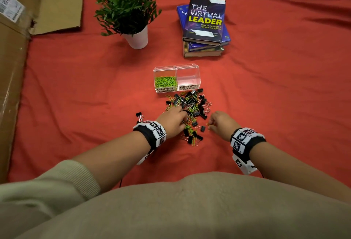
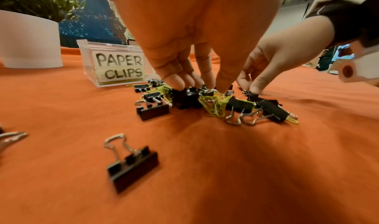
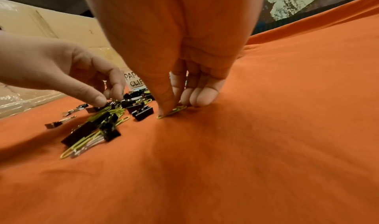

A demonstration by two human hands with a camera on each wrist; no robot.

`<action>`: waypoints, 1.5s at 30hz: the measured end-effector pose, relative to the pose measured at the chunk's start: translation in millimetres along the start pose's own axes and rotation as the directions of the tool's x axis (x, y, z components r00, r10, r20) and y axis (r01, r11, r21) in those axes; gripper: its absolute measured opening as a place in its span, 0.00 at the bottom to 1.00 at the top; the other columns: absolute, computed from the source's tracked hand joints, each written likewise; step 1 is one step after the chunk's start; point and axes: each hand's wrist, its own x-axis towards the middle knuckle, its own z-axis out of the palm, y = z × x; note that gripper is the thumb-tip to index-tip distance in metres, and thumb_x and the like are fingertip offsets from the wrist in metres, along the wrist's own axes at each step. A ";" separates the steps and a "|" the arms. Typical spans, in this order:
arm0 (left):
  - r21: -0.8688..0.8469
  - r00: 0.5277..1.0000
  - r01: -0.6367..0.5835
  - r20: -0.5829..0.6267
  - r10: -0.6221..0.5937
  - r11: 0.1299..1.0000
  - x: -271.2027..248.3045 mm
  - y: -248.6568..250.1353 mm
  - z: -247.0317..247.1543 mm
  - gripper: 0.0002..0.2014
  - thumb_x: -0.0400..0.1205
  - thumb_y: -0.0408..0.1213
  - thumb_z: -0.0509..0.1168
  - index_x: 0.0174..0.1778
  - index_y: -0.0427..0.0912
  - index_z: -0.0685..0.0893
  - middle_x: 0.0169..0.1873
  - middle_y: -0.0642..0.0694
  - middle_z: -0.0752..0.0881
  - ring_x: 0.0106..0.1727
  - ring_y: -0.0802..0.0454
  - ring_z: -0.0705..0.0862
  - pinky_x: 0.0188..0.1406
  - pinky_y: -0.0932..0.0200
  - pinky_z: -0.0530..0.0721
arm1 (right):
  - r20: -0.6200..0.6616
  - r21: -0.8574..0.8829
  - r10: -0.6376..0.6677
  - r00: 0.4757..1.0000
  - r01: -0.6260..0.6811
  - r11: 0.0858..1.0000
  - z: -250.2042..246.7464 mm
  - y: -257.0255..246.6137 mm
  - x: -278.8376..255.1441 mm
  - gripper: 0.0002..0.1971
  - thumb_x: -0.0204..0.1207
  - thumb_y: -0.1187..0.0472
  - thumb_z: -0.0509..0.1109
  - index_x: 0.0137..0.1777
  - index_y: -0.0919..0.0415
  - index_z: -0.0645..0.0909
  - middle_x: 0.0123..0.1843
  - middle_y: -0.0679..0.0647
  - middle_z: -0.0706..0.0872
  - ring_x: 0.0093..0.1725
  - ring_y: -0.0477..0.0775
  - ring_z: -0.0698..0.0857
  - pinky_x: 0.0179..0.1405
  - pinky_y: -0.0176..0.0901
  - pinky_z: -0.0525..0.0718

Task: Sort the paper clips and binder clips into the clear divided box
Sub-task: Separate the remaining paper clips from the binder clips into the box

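Observation:
The clear divided box [image 1: 197, 67] stands on the red cloth; its "PAPER CLIPS" half [image 2: 119, 65] holds green paper clips [image 1: 165, 82], and its "BINDER CLIPS" half looks empty. In front of it lies a mixed pile of black binder clips [image 1: 190, 98] and green paper clips [image 2: 215, 106]. My left hand [image 1: 181, 118] reaches into the pile's near left side, thumb and fingertips [image 2: 180, 84] closing on a tangle of green paper clips. My right hand [image 3: 171, 108] is at the pile's right edge, pinching one green paper clip [image 3: 174, 111] that lies on the cloth.
A stray binder clip [image 2: 133, 162] lies apart, left of my left wrist. Behind the box stand a potted plant [image 1: 137, 39] and a stack of books [image 1: 205, 27]. A large cardboard box [image 1: 13, 71] runs along the left edge.

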 end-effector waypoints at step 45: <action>0.145 0.990 0.134 0.028 -0.139 0.980 2.8 16.3 11.6 0.10 0.80 0.30 0.60 0.56 0.32 0.80 0.56 0.36 0.81 0.60 0.38 0.79 0.57 0.46 0.80 | 0.102 0.323 0.064 0.993 -0.094 0.942 0.6 -44.1 2.0 0.11 0.75 0.56 0.70 0.35 0.58 0.76 0.32 0.53 0.82 0.32 0.51 0.79 0.33 0.42 0.76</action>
